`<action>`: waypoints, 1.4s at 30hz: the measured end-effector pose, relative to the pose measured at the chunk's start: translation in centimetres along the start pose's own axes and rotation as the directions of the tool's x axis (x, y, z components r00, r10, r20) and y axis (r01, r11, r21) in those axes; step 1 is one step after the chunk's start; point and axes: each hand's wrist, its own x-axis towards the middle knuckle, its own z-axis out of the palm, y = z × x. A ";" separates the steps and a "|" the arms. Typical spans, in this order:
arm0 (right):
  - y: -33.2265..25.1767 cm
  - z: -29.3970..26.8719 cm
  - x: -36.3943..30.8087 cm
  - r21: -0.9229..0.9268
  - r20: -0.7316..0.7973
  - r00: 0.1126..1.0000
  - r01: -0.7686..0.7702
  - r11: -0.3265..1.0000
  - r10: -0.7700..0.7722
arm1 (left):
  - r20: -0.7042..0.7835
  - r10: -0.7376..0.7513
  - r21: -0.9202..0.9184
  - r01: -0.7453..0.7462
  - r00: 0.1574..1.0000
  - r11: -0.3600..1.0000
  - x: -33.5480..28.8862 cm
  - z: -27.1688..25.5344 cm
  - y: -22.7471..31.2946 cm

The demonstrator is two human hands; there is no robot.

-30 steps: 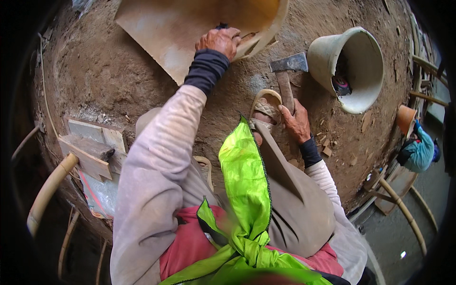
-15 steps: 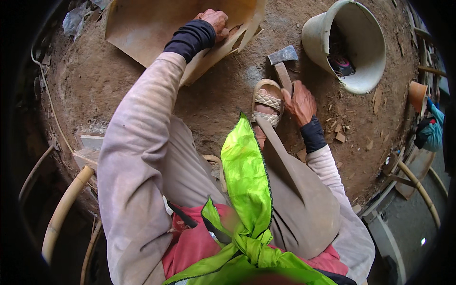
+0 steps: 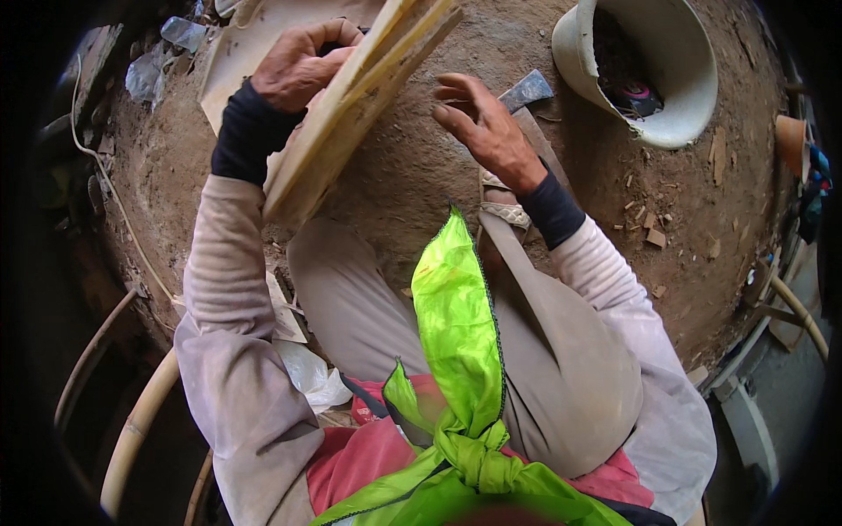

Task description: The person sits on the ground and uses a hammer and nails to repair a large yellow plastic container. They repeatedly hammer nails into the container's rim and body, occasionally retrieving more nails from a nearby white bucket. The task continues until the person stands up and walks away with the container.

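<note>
My left hand (image 3: 303, 70) is closed on a stiff tan sheet (image 3: 364, 101), at its left side. This sheet is tilted up, with its long, rough, layered edge toward me; part of my fingers is hidden by it. To the right of the sheet, my right hand (image 3: 489, 127) hovers with fingers apart and slightly bent, holding nothing. A hatchet (image 3: 526, 90) lies on the dirt beyond that hand. Its metal head shows, while the wooden handle runs partly behind my right hand and wrist, beside my sandal (image 3: 504, 210).
A broken-rimmed whitish bucket (image 3: 645, 79) with dark contents lies at the far right. Wood chips (image 3: 655, 237) are scattered below it. Clear plastic (image 3: 147, 77) lies at the far left, near a thin cord (image 3: 110, 180). Bamboo poles (image 3: 140, 421) curve along the left side.
My right hand has let go of the hatchet handle and risen leftward toward the sheet. My left hand has moved left and tipped the tan sheet up on edge.
</note>
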 end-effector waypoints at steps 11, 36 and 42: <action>-12.8 5.0 3.8 0.310 -0.125 0.898 0.438 0.844 -0.421 | -0.063 -0.063 -0.687 0.002 0.996 0.727 -8.8 -6.5 3.2; 8.7 -6.4 -8.5 -0.834 -0.225 0.974 -0.210 0.510 0.034 | -0.714 -0.193 -0.428 -0.201 0.673 0.881 -20.2 -12.0 12.3; 8.7 -10.8 -6.5 -0.656 0.026 0.999 -0.019 0.754 0.047 | -0.592 -0.316 -0.654 -0.213 0.742 0.726 -15.8 -6.1 8.7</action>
